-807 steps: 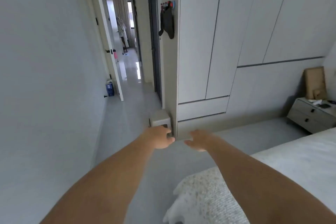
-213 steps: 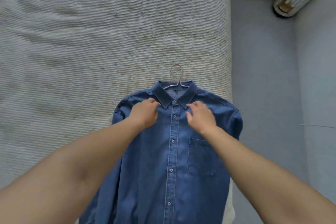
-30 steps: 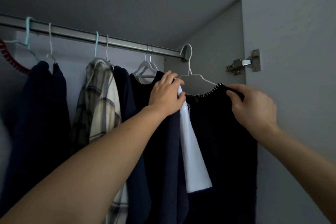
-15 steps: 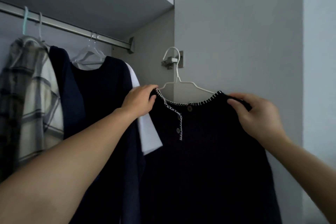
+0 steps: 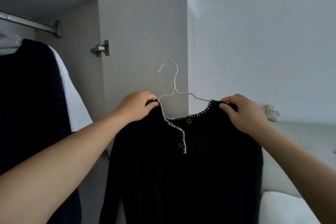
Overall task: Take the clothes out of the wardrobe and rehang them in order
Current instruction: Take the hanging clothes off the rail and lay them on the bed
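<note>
Left hand: the left hand (image 5: 135, 106) has its fingers curled over one shoulder of the black knit top (image 5: 183, 172), pinching the fabric at the end of the neckline.
Right hand: the right hand (image 5: 243, 112) grips the other shoulder the same way, thumb underneath and fingers folded over the edge.
Top: one dark, soft knit garment, held up in the air between the two hands, in front of the wardrobe door (image 5: 143, 29) and clear of the rail (image 5: 31, 23); round neck edged in white blanket stitch, short placket with three brown buttons visible, the body hanging straight down.
Hanger: one thin white wire hanger (image 5: 174, 85) sits inside the top, its hook curving up free above the neckline, caught on nothing.
Wardrobe door: flat, matt grey panel, with one metal hinge (image 5: 101, 49) on its left edge.
Rail: one metal bar, left of the door and under a shelf.
Hung clothes: left of the door, a dark garment (image 5: 31, 96) on a pale hanger, with a white garment (image 5: 72, 96) just beside it.
Bed: right of the door, a pale bed (image 5: 298, 147) with one small plush toy (image 5: 271, 112) against the wall.
</note>
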